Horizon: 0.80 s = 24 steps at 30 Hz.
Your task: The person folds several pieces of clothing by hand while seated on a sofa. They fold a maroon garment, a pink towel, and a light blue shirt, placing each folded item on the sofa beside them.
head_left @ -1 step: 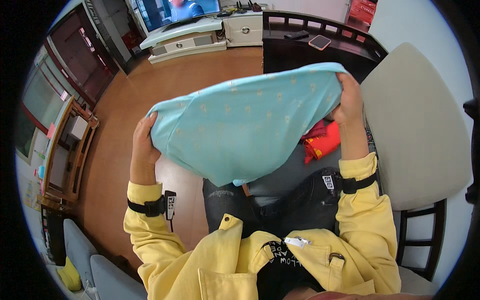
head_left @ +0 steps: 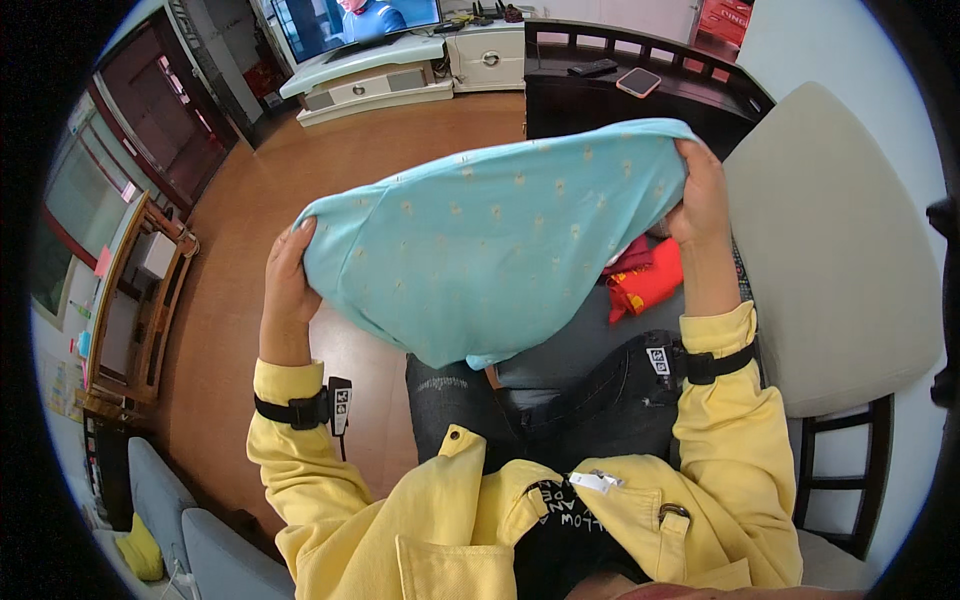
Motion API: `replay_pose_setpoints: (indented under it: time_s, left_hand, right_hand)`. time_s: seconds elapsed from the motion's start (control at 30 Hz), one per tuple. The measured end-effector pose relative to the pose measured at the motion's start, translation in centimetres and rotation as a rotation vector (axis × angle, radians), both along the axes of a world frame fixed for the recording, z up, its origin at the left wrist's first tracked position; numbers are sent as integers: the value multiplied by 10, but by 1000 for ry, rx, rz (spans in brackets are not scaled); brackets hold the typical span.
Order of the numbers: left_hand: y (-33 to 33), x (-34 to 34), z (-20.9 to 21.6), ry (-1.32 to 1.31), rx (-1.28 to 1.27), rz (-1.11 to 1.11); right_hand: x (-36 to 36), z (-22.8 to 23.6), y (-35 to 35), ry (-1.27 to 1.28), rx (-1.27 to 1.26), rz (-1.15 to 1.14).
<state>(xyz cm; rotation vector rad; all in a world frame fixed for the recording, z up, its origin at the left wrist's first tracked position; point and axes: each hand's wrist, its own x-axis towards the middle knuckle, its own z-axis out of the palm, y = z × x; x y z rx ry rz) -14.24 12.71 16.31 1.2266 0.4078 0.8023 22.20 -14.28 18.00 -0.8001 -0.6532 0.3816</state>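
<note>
A light blue cloth (head_left: 480,240) with a small scattered print hangs spread between my two hands, above my lap. Its upper edge is pulled taut and slants up to the right, while the lower part droops in a rounded fold over my knees. My left hand (head_left: 290,275) is closed on the left corner, thumb on the near side. At the upper right corner, my right hand (head_left: 704,195) grips the cloth with its fingers partly hidden behind it. Whether the cloth is a garment I cannot tell.
Red and dark red folded fabric (head_left: 645,280) lies on the grey seat beyond my right knee. A beige cushion (head_left: 835,250) stands at the right. Ahead, a dark wooden ledge (head_left: 625,110) carries a phone (head_left: 638,83) and a remote (head_left: 593,68). A wooden shelf (head_left: 140,310) is far left.
The cloth has risen very slightly, and both hands have shifted up a little with it. My grip looks the same.
</note>
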Motion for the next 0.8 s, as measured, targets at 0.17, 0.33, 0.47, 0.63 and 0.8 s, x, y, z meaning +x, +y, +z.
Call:
replay_pose_setpoints:
  time_s: [0.17,0.33,0.47,0.63,0.8]
  left_hand:
    - [-23,3,16,53,204,124]
    - [-41,-12,26,35,295,197]
    - [-66,-35,57,-114,438,336]
    - [-95,-82,79,-356,597,522]
    - [-149,-114,-39,127,803,424]
  right_hand:
    - [-25,22,-19,-55,67,-16]
    - [-65,62,-38,-132,27,-191]
    - [-104,112,-82,-895,-37,-815]
    - [-154,147,-141,-752,180,-780]
    - [-201,77,-214,-1308,59,-424]
